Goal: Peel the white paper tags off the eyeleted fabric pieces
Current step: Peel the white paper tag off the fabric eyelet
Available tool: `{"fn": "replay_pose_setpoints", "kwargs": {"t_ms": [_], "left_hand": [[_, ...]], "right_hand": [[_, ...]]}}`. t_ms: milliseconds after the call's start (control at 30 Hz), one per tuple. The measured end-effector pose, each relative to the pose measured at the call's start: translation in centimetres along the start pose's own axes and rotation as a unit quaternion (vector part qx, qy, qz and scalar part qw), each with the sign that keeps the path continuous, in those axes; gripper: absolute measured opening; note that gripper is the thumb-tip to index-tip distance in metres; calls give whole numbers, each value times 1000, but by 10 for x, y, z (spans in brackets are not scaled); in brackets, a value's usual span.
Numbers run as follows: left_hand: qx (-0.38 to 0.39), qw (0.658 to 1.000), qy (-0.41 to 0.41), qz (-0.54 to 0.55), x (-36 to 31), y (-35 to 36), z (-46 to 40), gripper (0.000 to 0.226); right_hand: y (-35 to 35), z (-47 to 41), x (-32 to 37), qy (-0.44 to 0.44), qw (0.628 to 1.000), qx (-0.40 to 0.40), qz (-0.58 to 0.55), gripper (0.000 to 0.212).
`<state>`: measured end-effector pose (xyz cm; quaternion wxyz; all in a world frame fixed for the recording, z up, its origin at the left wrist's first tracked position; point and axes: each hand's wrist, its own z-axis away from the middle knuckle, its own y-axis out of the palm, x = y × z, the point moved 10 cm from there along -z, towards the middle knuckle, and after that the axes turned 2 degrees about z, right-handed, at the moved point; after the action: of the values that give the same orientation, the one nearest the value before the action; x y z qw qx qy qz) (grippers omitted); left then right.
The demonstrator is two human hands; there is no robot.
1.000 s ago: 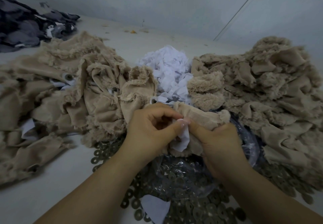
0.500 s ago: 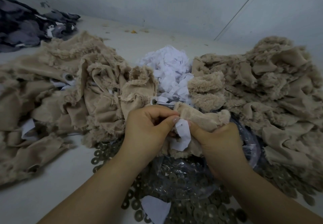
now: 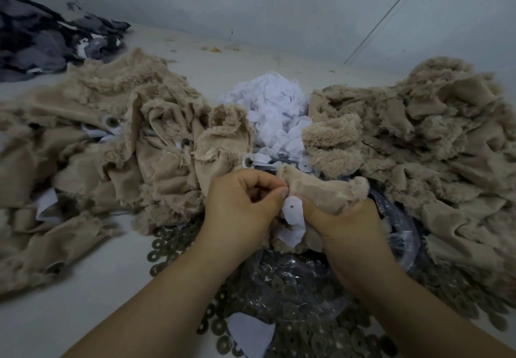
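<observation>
The left hand (image 3: 241,204) pinches at the top of a white paper tag (image 3: 293,223) hanging from one beige plush fabric piece (image 3: 318,190), which the right hand (image 3: 346,226) clamps above the bench's near edge. This tag is half peeled. Behind lies one heap of shed tags (image 3: 275,109). Two fabric piles flank it: the left pile (image 3: 97,148) shows three eyelets with tags left; the right pile (image 3: 418,140) shows none.

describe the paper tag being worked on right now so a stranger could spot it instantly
Start at the heap of loose white tags between the two beige fabric piles, then drop down to where the left hand and right hand meet. The white paper tag hangs between them from the held fabric piece. It is the only tag pinched between hands, showing a small dark hole near its top.
</observation>
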<state>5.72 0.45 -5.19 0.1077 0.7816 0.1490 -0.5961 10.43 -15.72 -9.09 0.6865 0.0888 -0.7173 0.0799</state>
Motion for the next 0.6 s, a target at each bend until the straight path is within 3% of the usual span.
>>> {"fn": "replay_pose_setpoints", "kwargs": {"t_ms": [67,167,267,400,600], "left_hand": [[-8,1000,5,0,-2,-2,0,32],[-16,1000,14,-8,-4,-3,2,29],[-20,999,17,-24,-4,-3,2,27],[-18,999,17,-48,-2,-2,2,29],[-12,998,35,-45,-4,1,1,30]], "right_hand": [[-3,1,1,1,1000,-15,11,53],[-4,3,6,-6,999,-30,11,45],[-5,4,8,-15,999,-43,20,52],[-2,1,4,-13,1000,-21,-15,41],[2,3,2,-12,999,-3,-34,55]]}}
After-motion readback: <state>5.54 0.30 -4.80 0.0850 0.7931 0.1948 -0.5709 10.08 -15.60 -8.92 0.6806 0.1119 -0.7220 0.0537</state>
